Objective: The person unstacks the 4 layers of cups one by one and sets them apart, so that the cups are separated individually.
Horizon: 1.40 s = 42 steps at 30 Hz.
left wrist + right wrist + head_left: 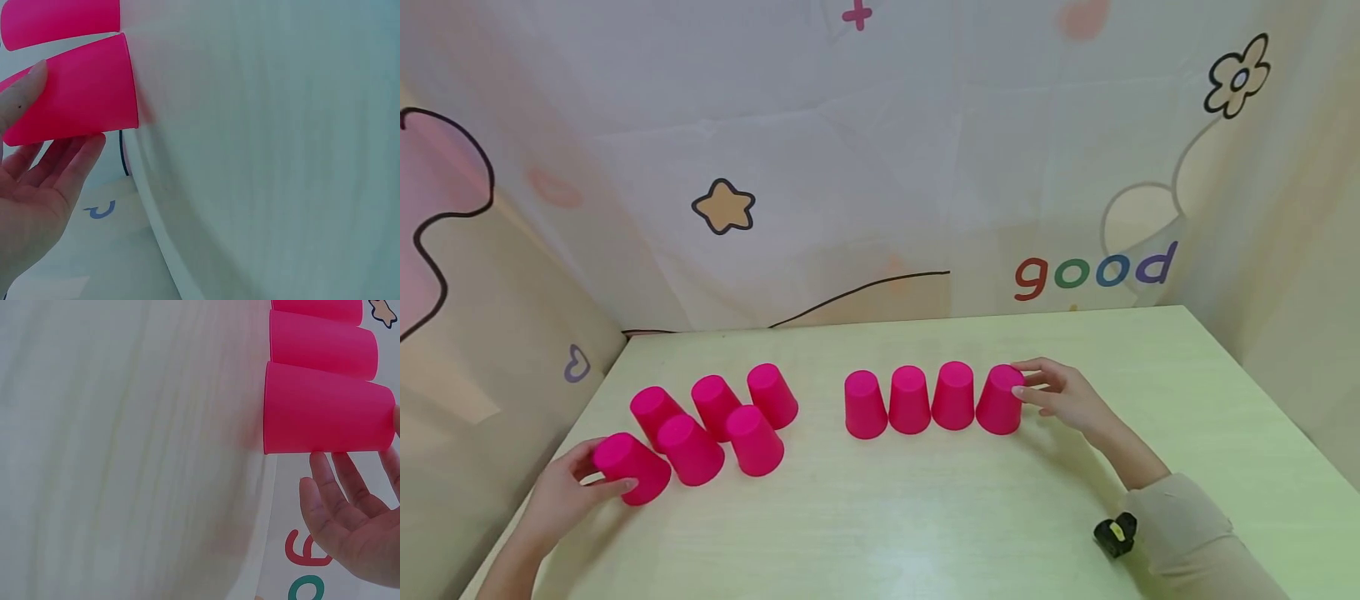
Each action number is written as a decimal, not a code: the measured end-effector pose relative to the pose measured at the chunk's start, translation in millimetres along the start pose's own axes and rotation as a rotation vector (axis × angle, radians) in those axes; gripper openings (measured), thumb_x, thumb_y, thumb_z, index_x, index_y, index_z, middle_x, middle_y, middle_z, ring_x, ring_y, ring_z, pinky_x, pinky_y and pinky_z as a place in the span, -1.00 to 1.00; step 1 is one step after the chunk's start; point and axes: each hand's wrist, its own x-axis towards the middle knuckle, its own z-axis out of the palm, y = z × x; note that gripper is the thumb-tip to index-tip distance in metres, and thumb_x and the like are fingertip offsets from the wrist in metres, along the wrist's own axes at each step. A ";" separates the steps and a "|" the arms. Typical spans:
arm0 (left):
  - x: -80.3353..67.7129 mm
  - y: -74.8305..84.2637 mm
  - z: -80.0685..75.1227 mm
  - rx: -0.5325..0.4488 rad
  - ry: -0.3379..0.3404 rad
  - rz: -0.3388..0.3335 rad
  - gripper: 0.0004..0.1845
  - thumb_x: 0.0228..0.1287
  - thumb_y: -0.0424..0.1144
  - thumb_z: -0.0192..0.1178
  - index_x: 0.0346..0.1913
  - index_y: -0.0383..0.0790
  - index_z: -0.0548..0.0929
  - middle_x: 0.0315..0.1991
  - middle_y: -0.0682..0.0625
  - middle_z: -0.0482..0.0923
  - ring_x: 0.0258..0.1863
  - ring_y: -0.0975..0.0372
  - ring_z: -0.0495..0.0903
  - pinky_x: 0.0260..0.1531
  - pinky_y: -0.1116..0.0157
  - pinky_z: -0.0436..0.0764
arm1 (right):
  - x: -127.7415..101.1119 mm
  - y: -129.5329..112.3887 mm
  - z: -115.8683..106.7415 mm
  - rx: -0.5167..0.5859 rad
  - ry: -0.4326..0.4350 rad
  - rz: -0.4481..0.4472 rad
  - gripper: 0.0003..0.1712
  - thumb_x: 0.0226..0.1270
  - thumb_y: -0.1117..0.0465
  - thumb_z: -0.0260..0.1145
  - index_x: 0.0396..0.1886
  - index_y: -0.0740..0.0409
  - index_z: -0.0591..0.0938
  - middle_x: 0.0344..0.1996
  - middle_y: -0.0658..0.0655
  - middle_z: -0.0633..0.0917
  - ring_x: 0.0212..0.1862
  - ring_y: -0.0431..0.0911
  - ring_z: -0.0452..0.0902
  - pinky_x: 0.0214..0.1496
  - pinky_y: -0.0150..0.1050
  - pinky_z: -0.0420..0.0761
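Note:
Upside-down pink plastic cups stand on the table in two groups. At the left, my left hand [563, 492] grips the nearest cup [634, 471], its thumb on the front and its fingers round the far side. The left wrist view shows that cup [81, 94] between thumb and fingertips, rim at the tabletop. Over on the right, my right hand [1067, 398] holds the end cup [1000, 404] of a straight row, thumb toward me and fingers behind. In the right wrist view, fingertips touch the side of this cup [328, 412], while the thumb is mostly cut off.
Several other cups [692, 450] form two slanted lines beside the left hand. Three more [910, 402] stand side by side in the right-hand row. A small black object [1116, 534] is by the right sleeve. A printed curtain [880, 167] hangs behind the pale table [880, 533].

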 end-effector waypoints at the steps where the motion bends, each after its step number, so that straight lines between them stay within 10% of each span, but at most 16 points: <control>1: 0.7 -0.1 0.8 0.002 0.004 0.004 -0.30 -0.02 -0.19 0.38 0.15 -0.42 0.33 -0.12 -0.24 0.52 -0.32 0.45 0.51 -0.42 0.40 0.57 | 0.0 0.0 0.1 -0.001 0.001 0.000 -0.43 0.24 0.14 0.24 0.19 0.28 0.36 0.03 0.39 0.45 -0.03 0.18 0.47 -0.22 -0.06 0.60; 7: 0.8 4.6 -2.6 0.000 -0.002 0.009 -0.22 0.04 -0.13 0.34 0.26 -0.37 0.21 0.03 -0.27 0.40 -0.09 0.10 0.49 -0.36 0.40 0.58 | -0.2 -1.3 0.1 -0.002 0.007 0.006 -0.44 0.25 0.14 0.23 0.19 0.28 0.36 0.03 0.38 0.45 -0.03 0.18 0.47 -0.22 -0.07 0.60; 14: 23.2 -44.7 0.1 -0.125 0.281 0.174 -0.13 -0.01 -0.25 0.38 0.37 0.05 0.14 0.12 -0.01 0.37 -0.03 0.49 0.39 -0.21 0.69 0.41 | -0.6 -2.4 -0.6 -0.003 0.007 0.010 -0.45 0.25 0.14 0.23 0.18 0.28 0.37 0.01 0.38 0.46 -0.03 0.19 0.46 -0.20 -0.05 0.59; 20: -1.7 28.4 -3.3 -0.221 0.363 0.176 -0.15 -0.04 -0.43 0.36 0.34 -0.01 0.22 0.02 0.18 0.41 -0.08 0.56 0.41 -0.22 0.71 0.40 | -1.5 -0.8 -0.9 -0.005 0.009 0.014 -0.45 0.25 0.15 0.23 0.18 0.29 0.36 0.02 0.39 0.45 -0.03 0.19 0.46 -0.21 -0.06 0.59; 29: 40.4 -34.5 22.4 -0.227 0.406 0.287 -0.11 -0.12 -0.39 0.42 0.32 0.07 0.24 0.12 0.03 0.43 0.02 0.32 0.47 -0.20 0.61 0.47 | -0.7 0.1 -0.1 0.001 0.002 0.009 -0.44 0.25 0.14 0.23 0.19 0.27 0.36 0.03 0.38 0.45 -0.01 0.20 0.44 -0.20 -0.05 0.59; 38: 0.9 91.4 34.9 -0.189 0.301 0.315 -0.24 0.00 -0.39 0.34 0.30 -0.11 0.26 0.07 -0.13 0.42 -0.04 0.40 0.43 -0.19 0.66 0.43 | 0.1 0.5 1.2 0.011 -0.001 0.009 -0.44 0.25 0.13 0.23 0.18 0.27 0.36 0.02 0.38 0.45 -0.02 0.19 0.45 -0.20 -0.04 0.59; 42: -1.6 117.4 45.9 -0.156 0.243 0.353 -0.28 0.01 -0.38 0.33 0.28 -0.21 0.28 0.07 -0.16 0.42 -0.04 0.33 0.44 -0.22 0.68 0.42 | 0.2 -0.2 1.1 0.007 -0.001 0.011 -0.44 0.24 0.11 0.23 0.18 0.27 0.37 0.02 0.37 0.46 0.00 0.19 0.43 -0.20 -0.04 0.59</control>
